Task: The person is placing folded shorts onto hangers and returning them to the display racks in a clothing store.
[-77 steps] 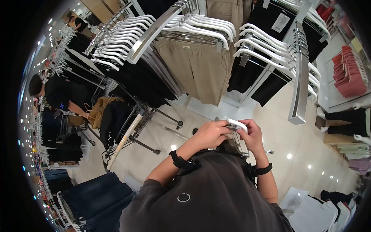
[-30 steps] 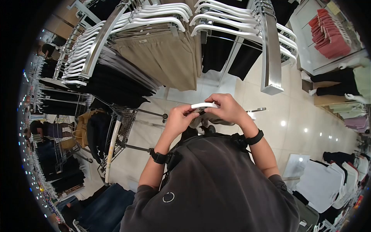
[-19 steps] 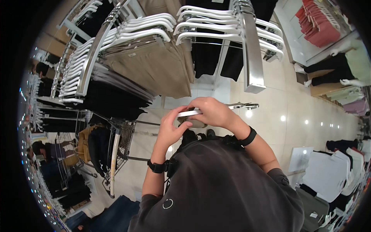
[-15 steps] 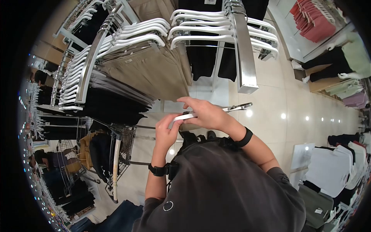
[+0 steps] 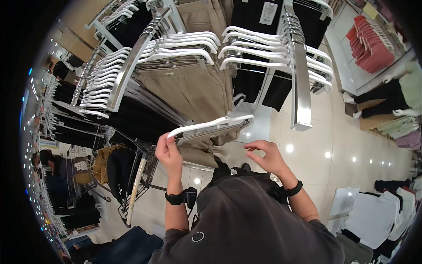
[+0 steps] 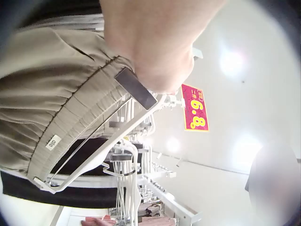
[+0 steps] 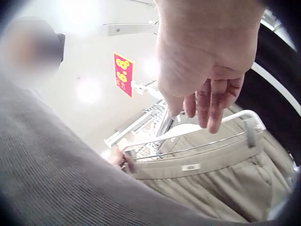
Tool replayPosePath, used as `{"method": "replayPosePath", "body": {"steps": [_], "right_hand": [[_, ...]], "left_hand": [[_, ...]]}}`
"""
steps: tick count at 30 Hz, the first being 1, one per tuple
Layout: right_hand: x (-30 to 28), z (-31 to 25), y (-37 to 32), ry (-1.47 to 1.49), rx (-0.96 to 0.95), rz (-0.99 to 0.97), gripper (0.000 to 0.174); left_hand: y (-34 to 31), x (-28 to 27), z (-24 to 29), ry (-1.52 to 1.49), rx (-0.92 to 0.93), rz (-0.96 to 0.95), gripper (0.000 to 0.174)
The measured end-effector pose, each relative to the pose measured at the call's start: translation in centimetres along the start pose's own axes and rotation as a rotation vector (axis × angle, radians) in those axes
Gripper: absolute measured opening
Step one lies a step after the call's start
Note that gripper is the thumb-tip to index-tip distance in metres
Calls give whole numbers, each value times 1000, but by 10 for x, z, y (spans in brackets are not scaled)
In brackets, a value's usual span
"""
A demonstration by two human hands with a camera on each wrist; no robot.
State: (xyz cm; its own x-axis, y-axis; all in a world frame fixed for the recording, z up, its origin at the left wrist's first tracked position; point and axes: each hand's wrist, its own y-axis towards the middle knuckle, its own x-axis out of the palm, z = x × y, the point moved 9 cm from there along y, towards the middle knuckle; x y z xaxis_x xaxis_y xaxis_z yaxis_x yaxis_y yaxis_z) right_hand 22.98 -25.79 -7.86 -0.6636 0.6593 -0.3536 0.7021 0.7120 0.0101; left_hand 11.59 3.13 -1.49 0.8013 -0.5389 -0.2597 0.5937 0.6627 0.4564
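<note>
The left hand (image 5: 169, 152) pinches one end of a white hanger (image 5: 198, 126) in the head view. Beige trousers (image 6: 66, 94) with an elastic waist and a small white label (image 6: 52, 142) hang from its clips, as the left wrist view shows. To the right of the hanger's far end, the right hand (image 5: 269, 157) is held in the air with its fingers loosely extended, touching nothing. In the right wrist view that hand (image 7: 209, 66) appears in front of the hanger (image 7: 183, 129), its fingers pointing down.
Ahead, beige trousers (image 5: 184, 90) and white hangers fill one rail (image 5: 127, 72); a second metal rail (image 5: 301, 97) juts out at the right. A wire cart (image 5: 143, 176) with a paper bag (image 5: 102, 163) stands at the left. Dark jeans (image 5: 125, 248) lie lower left.
The right hand has let go of the hanger and moved right. The left hand has moved left and up with the hanger, which now spreads out in full view with the trousers below.
</note>
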Motion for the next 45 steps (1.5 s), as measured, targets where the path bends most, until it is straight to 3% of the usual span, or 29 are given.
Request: {"method": "replayPosePath", "body": {"steps": [3, 4, 7, 10, 13, 17, 18, 25, 32, 41, 45], "right_hand": [[-17, 36, 2, 51, 175, 184, 43], [-17, 50, 4, 68, 267, 164, 55], [-19, 61, 20, 113, 157, 249, 70], [-12, 60, 41, 74, 108, 233, 72], [-2, 66, 65, 350, 75, 239, 77], [5, 42, 82, 502, 19, 175, 44], [0, 28, 84, 507, -13, 278, 34], [-11, -32, 104, 268, -120, 433, 31], [-23, -67, 139, 235, -186, 582, 27], [-15, -101, 188, 295, -211, 690, 21], [-4, -113, 202, 320, -208, 733, 22]], "left_hand": [[10, -25, -9, -73, -28, 58, 26], [12, -32, -14, -101, -45, 88, 29], [24, -50, -33, -216, -94, 127, 33], [32, -61, -36, -288, -119, 136, 38], [38, -72, -39, -368, -154, 168, 36], [49, -87, -49, -498, -181, 225, 32], [52, -91, -54, -514, -207, 231, 32], [99, -97, -88, -667, -265, 212, 31], [164, -84, -122, -693, -241, 99, 37], [245, -70, -154, -785, -375, 86, 29], [267, -68, -149, -803, -308, -5, 30]]}}
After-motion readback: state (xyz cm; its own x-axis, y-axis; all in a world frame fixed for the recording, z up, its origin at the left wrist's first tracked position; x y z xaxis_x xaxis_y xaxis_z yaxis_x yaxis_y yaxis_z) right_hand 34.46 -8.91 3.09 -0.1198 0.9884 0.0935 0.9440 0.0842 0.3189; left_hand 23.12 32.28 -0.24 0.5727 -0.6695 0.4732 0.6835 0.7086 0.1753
